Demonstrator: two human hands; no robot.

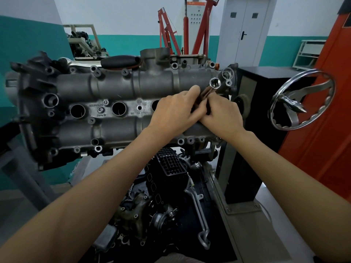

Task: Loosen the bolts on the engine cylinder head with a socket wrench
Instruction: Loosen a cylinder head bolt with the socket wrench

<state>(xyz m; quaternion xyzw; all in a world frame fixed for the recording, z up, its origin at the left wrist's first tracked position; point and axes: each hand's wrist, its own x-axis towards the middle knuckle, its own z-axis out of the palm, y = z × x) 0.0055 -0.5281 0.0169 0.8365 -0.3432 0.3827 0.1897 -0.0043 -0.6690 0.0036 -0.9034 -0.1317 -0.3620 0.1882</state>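
A grey engine cylinder head point(114, 88) lies across an engine stand in front of me, with round plug holes along its middle and bolt bosses on its edges. Both my hands meet over its right part. My left hand point(174, 112) and my right hand point(222, 114) both grip the shaft of a metal socket wrench point(214, 83). Its open socket end sticks up and to the right from between my fingers, pointing away from the head. The lower part of the tool is hidden by my hands.
A chrome handwheel point(302, 99) juts from the black stand point(252, 130) at right. Loose engine parts and a black intake piece point(171, 164) lie below the head. Red hoist frames point(201, 27) stand behind, an orange cabinet point(326, 111) at far right.
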